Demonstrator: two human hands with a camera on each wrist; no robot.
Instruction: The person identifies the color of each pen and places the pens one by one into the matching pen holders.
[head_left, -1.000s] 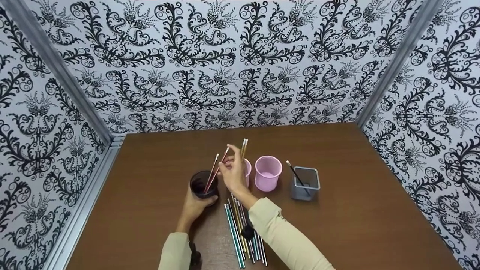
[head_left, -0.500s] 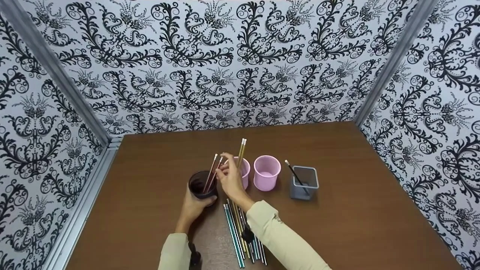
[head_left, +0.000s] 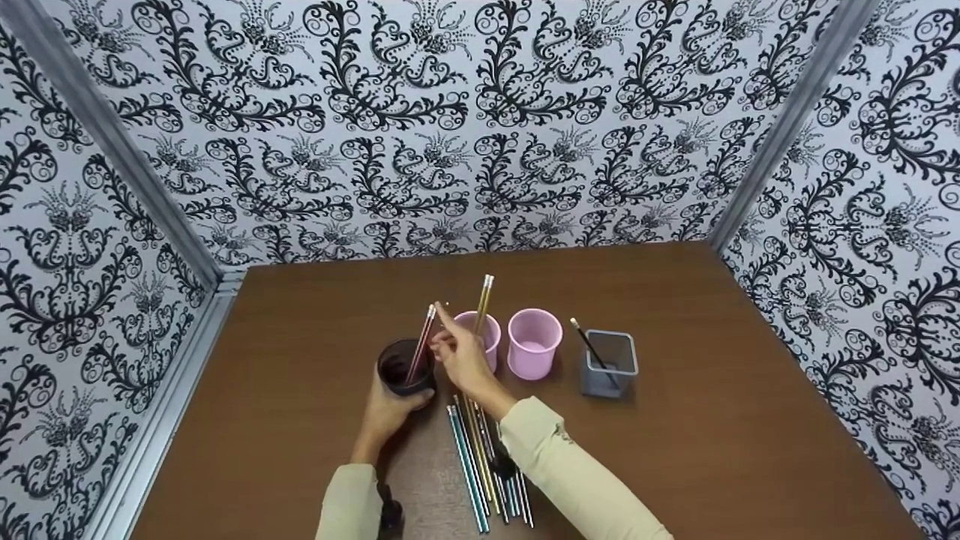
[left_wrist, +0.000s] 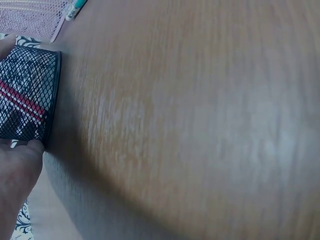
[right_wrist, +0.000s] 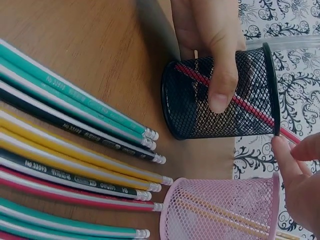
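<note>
My left hand point(head_left: 390, 414) grips a black mesh pencil cup point(right_wrist: 190, 107) round its side, thumb across the mesh in the right wrist view. Two red pencils point(head_left: 421, 345) lean together inside it, eraser ends up, above the rim. Close to the cup's right rim is my right hand point(head_left: 463, 361). Its index finger stretches up to the pencils' eraser ends, while the other fingers bend loosely near the rim. Just behind that hand stands a pink mesh cup point(head_left: 491, 341) with two yellow pencils point(head_left: 484, 300) in it. The left wrist view shows the black cup point(left_wrist: 30, 95) at its left edge.
Several teal, black, yellow and red pencils point(head_left: 469, 465) lie loose in front of the cups, partly under the right forearm. A second pink cup point(head_left: 534, 352) stands to the right, then a square grey mesh holder point(head_left: 611, 367) with one black pencil point(head_left: 589, 345).
The second red pencil has gone down into the black cup and now leans against the first. My right hand has lowered with it, and its index finger has straightened. The left hand stays put.
</note>
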